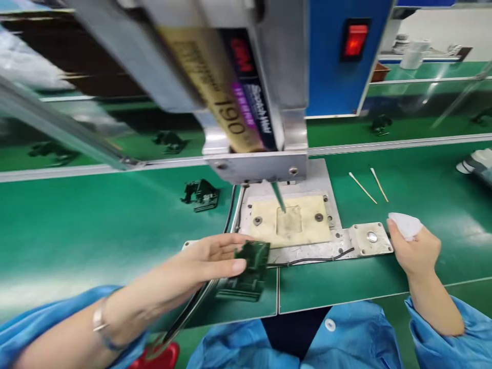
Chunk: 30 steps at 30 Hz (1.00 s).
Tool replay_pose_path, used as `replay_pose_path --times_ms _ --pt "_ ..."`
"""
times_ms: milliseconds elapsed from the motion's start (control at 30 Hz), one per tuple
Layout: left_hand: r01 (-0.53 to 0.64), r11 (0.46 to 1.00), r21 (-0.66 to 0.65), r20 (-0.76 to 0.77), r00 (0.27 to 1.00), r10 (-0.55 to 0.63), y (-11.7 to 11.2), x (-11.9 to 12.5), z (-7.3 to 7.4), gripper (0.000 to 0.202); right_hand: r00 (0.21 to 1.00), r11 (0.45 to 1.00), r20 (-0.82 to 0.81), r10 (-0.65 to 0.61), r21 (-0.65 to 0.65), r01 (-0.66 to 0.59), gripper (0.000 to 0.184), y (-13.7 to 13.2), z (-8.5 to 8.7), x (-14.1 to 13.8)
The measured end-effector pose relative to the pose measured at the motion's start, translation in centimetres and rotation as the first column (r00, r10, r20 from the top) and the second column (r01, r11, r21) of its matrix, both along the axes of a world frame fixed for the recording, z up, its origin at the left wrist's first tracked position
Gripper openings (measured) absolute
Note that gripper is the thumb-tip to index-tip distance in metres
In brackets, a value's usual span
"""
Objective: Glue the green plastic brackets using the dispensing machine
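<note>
My left hand grips a dark green plastic part between thumb and fingers, just in front of the machine's base plate. Closed around a folded white wipe, my right hand is beside the metal block with a round silver button. Between the hands lies a cream-coloured fixture with a shallow rectangular recess. A tapered green dispensing needle points down at that recess, below a glue cartridge clamped in the machine.
Another dark part rests on the green bench left of the fixture. Two cotton swabs lie to its right. A blue control box with a lit red switch stands behind. Cables run beside and along the base plate. More dark parts sit beyond the rail.
</note>
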<state>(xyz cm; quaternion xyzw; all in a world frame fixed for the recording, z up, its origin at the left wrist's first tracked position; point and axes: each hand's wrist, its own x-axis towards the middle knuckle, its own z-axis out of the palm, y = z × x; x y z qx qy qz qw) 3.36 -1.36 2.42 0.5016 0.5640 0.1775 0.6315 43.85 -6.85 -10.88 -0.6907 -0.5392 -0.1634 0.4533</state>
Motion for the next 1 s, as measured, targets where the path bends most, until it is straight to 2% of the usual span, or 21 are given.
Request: replay_pose_path --times_ms 67,100,233,333,433,600,700,833,900,1000 --pt "-0.027 0.992 -0.124 0.039 0.999 0.032 -0.5 1.5 -0.8 0.058 1.000 1.000 -0.026 -0.015 -0.007 0.015 0.031 -0.2 -0.2 0.2" --pt "-0.047 0.989 -0.138 0.053 0.997 0.055 -0.5 2.5 -1.1 0.060 0.999 1.000 -0.035 -0.019 -0.012 0.018 0.032 -0.3 -0.2 0.2" --pt "-0.056 0.994 -0.092 0.146 0.987 0.069 1.1 5.2 -1.3 0.055 0.998 0.999 -0.046 -0.031 -0.023 0.030 0.034 -0.5 -0.4 0.5" --pt "-0.024 0.999 -0.025 0.227 0.974 0.029 2.5 5.9 -1.4 0.047 0.998 0.999 -0.049 -0.034 -0.016 0.033 0.033 -0.5 -0.5 0.6" --pt "0.009 0.998 0.070 0.212 0.977 -0.024 3.4 6.2 -2.1 0.049 0.999 1.000 -0.046 -0.020 -0.004 0.020 0.031 -0.5 -0.4 0.5" --pt "0.105 0.952 0.289 0.128 0.981 -0.147 4.1 6.3 -3.3 0.065 0.998 1.000 -0.061 -0.018 -0.013 0.017 0.028 -0.5 0.0 0.2" --pt "0.161 0.899 0.407 0.051 0.979 -0.198 4.1 6.3 -3.9 0.063 0.997 0.999 -0.073 -0.026 -0.026 0.024 0.029 -0.4 0.2 0.0" --pt "0.270 0.826 0.495 -0.117 0.963 -0.244 4.3 6.1 -4.5 0.061 0.996 0.999 -0.086 -0.028 -0.030 0.026 0.031 -0.3 0.1 0.1" --pt "0.321 0.792 0.519 -0.259 0.942 -0.212 4.2 5.9 -4.5 0.070 0.994 0.999 -0.108 -0.027 -0.035 0.023 0.031 -0.4 -0.2 0.2" --pt "0.342 0.718 0.606 -0.438 0.897 -0.057 3.7 4.7 -3.7 0.094 0.981 0.997 -0.182 -0.063 -0.057 0.054 0.036 -0.7 -0.3 0.4"
